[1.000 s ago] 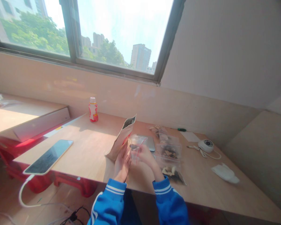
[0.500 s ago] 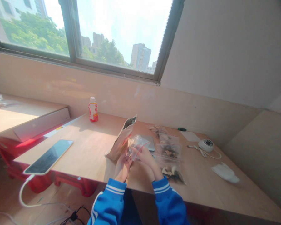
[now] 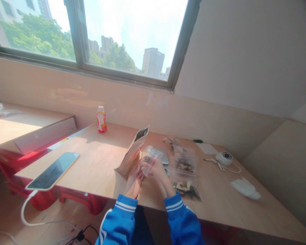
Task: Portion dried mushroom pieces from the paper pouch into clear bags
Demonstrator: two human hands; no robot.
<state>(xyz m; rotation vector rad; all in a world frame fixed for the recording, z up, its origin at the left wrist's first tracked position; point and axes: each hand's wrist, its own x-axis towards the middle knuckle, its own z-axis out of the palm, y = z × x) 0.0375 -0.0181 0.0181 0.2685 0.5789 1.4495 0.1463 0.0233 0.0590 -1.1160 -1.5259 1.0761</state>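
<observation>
Both my hands meet over the near edge of the wooden table (image 3: 97, 163), in blue sleeves with white stripes. My left hand (image 3: 134, 180) and my right hand (image 3: 156, 170) pinch a small clear zip bag (image 3: 150, 157) with a red seal strip and dark pieces inside. A tan stand-up pouch (image 3: 132, 152) leans open just left of the bag, touching my left hand's fingers. To the right lie filled clear bags in a row: one at the back (image 3: 180, 149), one in the middle (image 3: 185, 165), one nearest me (image 3: 187, 188).
A tablet (image 3: 53, 170) with a white cable lies at the table's left end. A small red-and-white bottle (image 3: 101, 119) stands by the wall. A green pen (image 3: 198, 141), a white round device (image 3: 225, 157) with cord and a white cloth (image 3: 244, 189) lie at the right.
The small clear bag tilted and shifted slightly between my fingers; my right hand drew a little closer to my left. Nothing else moved.
</observation>
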